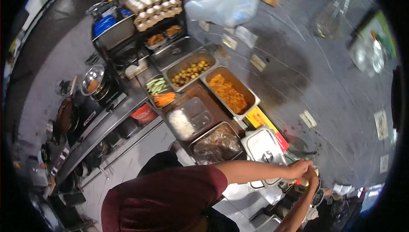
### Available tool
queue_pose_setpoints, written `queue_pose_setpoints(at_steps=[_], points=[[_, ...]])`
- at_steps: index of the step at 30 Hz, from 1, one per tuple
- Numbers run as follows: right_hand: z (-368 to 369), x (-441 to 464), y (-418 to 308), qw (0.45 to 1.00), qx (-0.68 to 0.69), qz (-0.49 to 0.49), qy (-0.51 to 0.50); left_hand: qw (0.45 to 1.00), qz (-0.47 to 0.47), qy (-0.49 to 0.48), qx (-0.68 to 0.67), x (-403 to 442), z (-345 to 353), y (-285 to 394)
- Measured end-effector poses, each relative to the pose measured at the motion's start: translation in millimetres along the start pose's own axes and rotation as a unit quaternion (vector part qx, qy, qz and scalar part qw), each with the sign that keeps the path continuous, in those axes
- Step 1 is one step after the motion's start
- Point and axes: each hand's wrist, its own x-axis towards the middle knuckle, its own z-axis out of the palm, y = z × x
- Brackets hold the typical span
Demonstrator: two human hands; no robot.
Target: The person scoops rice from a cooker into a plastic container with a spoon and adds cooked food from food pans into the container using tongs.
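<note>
Uneven muted light, soft detail, fisheye curvature, blackened corners.

Obstacles: steel lid [257, 141] near hands [301, 170]; wall [341, 87] beyond | Passable: air above orange-filled pan [249, 108]

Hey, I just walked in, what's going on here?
A person in a maroon fabric shirt has the left hand and right hand close together, just past a shiny rectangular metal lid. Whatever they may be holding is too small to make out. Nearby, bright orange food sits uncovered in a deep rectangular silver metal pan.
</note>
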Motion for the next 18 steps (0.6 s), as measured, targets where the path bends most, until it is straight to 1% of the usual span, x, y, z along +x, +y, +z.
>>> queue_pose_setpoints(at_steps=[1,2,3,4,5,6,7,8,9,10,11,12,13,14,15,16,17,18], points=[[-6.4,-2.3,-26.7,0.961,0.258,0.097,-0.023,0.999,0.032,0.015,-0.024,-4.5,-13.4,2.8],[-9.5,-8.7,-50.0,0.926,0.373,0.056,0.004,0.992,-0.014,-0.065,-0.105,-9.1,-50.4,29.6],[-2.5,-12.2,-60.8,0.974,0.204,0.058,0.082,0.982,-0.033,-0.086,-0.165,-20.6,-82.8,46.8],[2.5,-19.6,-57.8,0.985,0.114,0.051,0.117,0.967,-0.049,-0.108,-0.227,-36.4,-113.2,59.2],[8.3,-26.7,-52.0,0.987,0.023,0.05,0.153,0.962,-0.056,-0.09,-0.253,-58.2,-143.1,60.4],[1.2,-31.9,-49.0,0.98,-0.043,0.114,0.16,0.955,-0.064,-0.073,-0.279,-84.8,-177.8,63.0],[-10.0,-34.3,-52.3,0.964,-0.11,0.177,0.167,0.939,-0.108,-0.08,-0.317,-114.6,-230.7,70.7],[-19.3,-40.0,-67.1,0.965,-0.115,0.173,0.163,0.927,-0.175,-0.042,-0.328,-141.9,-275.4,81.5],[-28.9,-49.7,-106.5,0.931,-0.143,0.245,0.232,0.883,-0.213,0.052,-0.414,-184.9,-304.0,51.5],[-34.2,-49.9,-141.2,0.885,-0.168,0.313,0.301,0.964,-0.139,0.071,-0.216,-217.8,-355.9,55.5],[-30.0,-41.6,-151.6,0.885,-0.176,0.308,0.302,0.988,-0.12,0.098,-0.008,-251.9,-409.3,56.5],[-18.3,-32.4,-159.5,0.862,-0.19,0.282,0.377,0.981,-0.103,0.139,0.093,-295.1,-454.3,37.6],[-6.5,-22.4,-174.0,0.832,-0.2,0.257,0.449,0.932,-0.257,0.219,-0.132,-338.5,-490.5,23.6],[7.9,9.1,-244.4,0.858,-0.138,0.194,0.455,0.891,-0.273,0.318,-0.173,-374.4,-522.3,20.6],[53.5,51.2,-269.5,0.879,0.035,0.06,0.472,0.863,-0.317,0.363,-0.154,-397.3,-551.2,33.4],[68.7,89.3,-389.4,0.921,0.074,0.053,0.379,0.832,-0.359,0.402,-0.13,-412.6,-584.2,46.8],[83.2,127.7,-511.0,0.952,0.111,0.052,0.282,0.832,-0.356,0.405,-0.132,-426.9,-613.7,50.6],[108.4,159.9,-598.5,0.977,0.122,-0.025,0.174,0.83,-0.358,0.406,-0.136,-441.1,-634.2,54.1]])
